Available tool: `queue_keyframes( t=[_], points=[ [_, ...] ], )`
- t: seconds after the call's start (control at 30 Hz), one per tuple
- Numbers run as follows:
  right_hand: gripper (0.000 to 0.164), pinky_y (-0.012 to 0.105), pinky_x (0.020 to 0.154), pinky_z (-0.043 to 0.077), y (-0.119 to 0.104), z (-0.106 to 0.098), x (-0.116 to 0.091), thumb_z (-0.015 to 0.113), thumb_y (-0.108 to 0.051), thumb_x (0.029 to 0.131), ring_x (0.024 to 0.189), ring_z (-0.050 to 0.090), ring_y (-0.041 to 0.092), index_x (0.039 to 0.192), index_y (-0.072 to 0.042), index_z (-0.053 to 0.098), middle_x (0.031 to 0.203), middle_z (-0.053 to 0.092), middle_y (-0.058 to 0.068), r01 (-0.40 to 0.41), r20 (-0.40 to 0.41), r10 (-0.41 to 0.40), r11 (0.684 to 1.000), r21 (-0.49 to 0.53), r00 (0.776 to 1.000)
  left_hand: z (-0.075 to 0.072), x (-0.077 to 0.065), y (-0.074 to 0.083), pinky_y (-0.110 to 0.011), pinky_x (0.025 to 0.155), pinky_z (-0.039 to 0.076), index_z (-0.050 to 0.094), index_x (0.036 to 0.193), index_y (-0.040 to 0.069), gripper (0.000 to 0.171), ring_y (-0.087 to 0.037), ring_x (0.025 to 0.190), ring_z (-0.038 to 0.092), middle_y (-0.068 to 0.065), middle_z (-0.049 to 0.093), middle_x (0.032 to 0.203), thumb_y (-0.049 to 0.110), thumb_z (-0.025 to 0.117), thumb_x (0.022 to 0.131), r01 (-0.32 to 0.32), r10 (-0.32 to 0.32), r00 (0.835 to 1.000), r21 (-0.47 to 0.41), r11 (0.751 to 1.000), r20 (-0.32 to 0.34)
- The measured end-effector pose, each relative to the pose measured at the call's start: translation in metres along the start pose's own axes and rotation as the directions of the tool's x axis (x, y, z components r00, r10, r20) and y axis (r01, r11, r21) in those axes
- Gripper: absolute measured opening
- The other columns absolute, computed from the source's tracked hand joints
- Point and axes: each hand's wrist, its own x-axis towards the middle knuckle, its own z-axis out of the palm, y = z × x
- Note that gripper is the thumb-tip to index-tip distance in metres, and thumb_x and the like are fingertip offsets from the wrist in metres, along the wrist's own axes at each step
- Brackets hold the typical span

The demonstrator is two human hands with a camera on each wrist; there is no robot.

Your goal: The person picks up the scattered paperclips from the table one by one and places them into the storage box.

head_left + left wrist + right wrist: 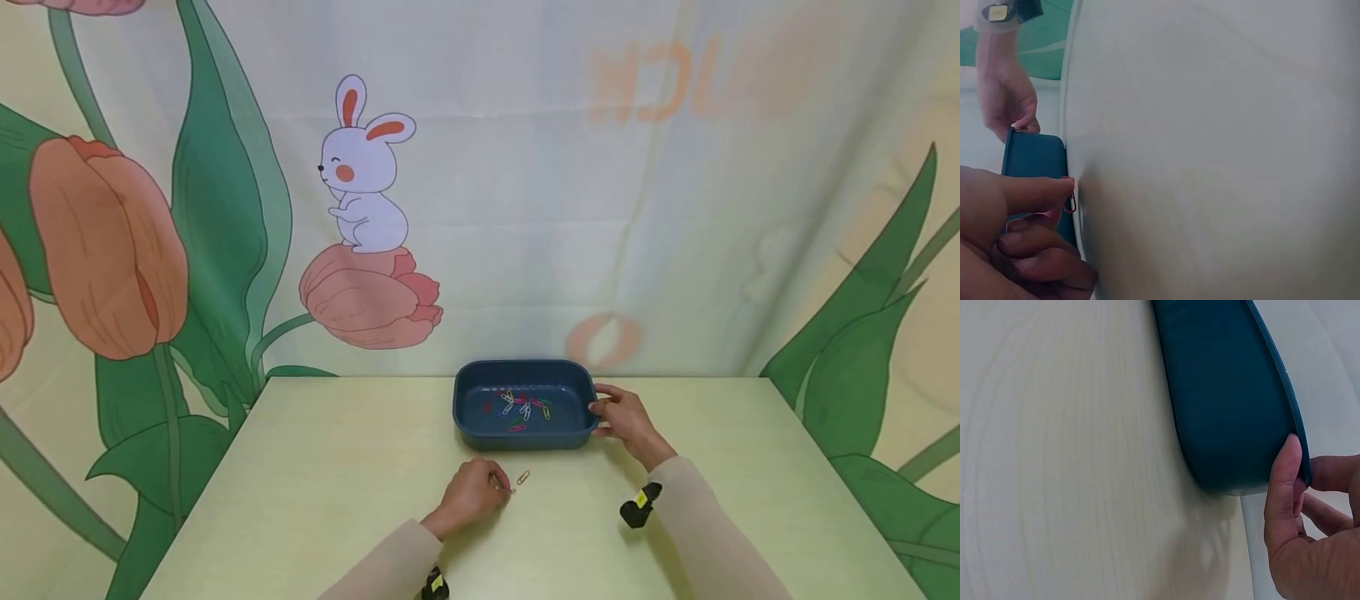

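Observation:
A dark blue rectangular tub (525, 439) stands at the back of the table, with several coloured paper clips (527, 410) scattered on its floor. My right hand (628, 423) grips the tub's right end, thumb on one side of the wall and fingers on the other; the right wrist view shows this hold on the rim up close. In front of the tub my left hand (472, 493) is low over the table, thumb and forefinger pinching a small paper clip (513, 491) whose end sticks out. Another paper clip (522, 477), red and white, lies just beyond those fingertips.
The pale wood-grain table (337, 467) ends right behind the tub. A printed curtain (510, 250) with tulips and a rabbit hangs behind the table's back edge. A dark device (637, 507) is strapped at the right wrist.

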Motion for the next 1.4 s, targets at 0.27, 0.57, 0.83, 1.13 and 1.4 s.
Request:
queue_keyframes(
  t=[0.27, 0.57, 0.83, 1.13, 1.4],
  points=[
    [0.051, 0.034, 0.071, 0.06, 0.002, 0.0, 0.001, 0.057, -0.011, 0.097, 0.093, 0.065, 0.023, 0.147, -0.011, 0.044, 0.118, 0.055, 0.013, 0.008, -0.004, -0.008, 1.0, -0.002, 1.0, -0.009, -0.001, 0.008, -0.02, 0.045, 0.03, 0.072, 0.079, 0.013, 0.005, -0.006, 0.048, 0.038, 0.008, 0.043, 0.053, 0.01, 0.071, 0.083, -0.03, 0.032, 0.999, -0.069, 0.997, 0.019],
    [0.051, 0.035, 0.072, 0.06, 0.002, 0.001, 0.0, 0.057, -0.011, 0.097, 0.095, 0.064, 0.026, 0.147, -0.011, 0.044, 0.116, 0.056, 0.012, 0.003, -0.005, -0.003, 1.0, -0.001, 1.0, -0.026, -0.002, 0.027, -0.021, 0.044, 0.03, 0.072, 0.086, 0.01, 0.004, -0.008, 0.046, 0.039, 0.006, 0.044, 0.054, 0.014, 0.071, 0.087, -0.051, 0.055, 0.998, -0.123, 0.991, 0.032],
    [0.051, 0.036, 0.074, 0.061, 0.002, 0.001, 0.0, 0.056, -0.011, 0.097, 0.097, 0.065, 0.028, 0.147, -0.011, 0.044, 0.113, 0.057, 0.01, 0.006, -0.006, -0.006, 1.0, -0.01, 1.0, -0.05, 0.002, 0.04, -0.022, 0.045, 0.03, 0.068, 0.089, 0.013, 0.005, -0.009, 0.047, 0.037, 0.005, 0.044, 0.054, 0.017, 0.069, 0.09, -0.084, 0.083, 0.996, -0.185, 0.979, -0.013],
    [0.051, 0.036, 0.074, 0.061, 0.002, 0.001, 0.0, 0.058, -0.012, 0.097, 0.096, 0.066, 0.027, 0.146, -0.01, 0.044, 0.113, 0.058, 0.011, 0.012, -0.013, -0.012, 1.0, -0.005, 1.0, -0.075, 0.023, 0.05, -0.026, 0.05, 0.033, 0.068, 0.09, 0.012, 0.01, -0.013, 0.048, 0.039, 0.003, 0.042, 0.056, 0.021, 0.07, 0.091, -0.086, 0.07, 0.993, -0.171, 0.981, -0.1],
    [0.052, 0.034, 0.07, 0.06, 0.001, 0.0, 0.0, 0.057, -0.011, 0.097, 0.097, 0.065, 0.028, 0.147, -0.01, 0.043, 0.115, 0.056, 0.011, 0.006, -0.008, -0.006, 1.0, -0.002, 1.0, -0.087, 0.043, 0.058, -0.027, 0.049, 0.03, 0.07, 0.092, 0.011, 0.009, -0.014, 0.048, 0.037, 0.003, 0.042, 0.057, 0.02, 0.071, 0.09, -0.046, 0.015, 0.986, -0.188, 0.981, -0.164]
  ],
)
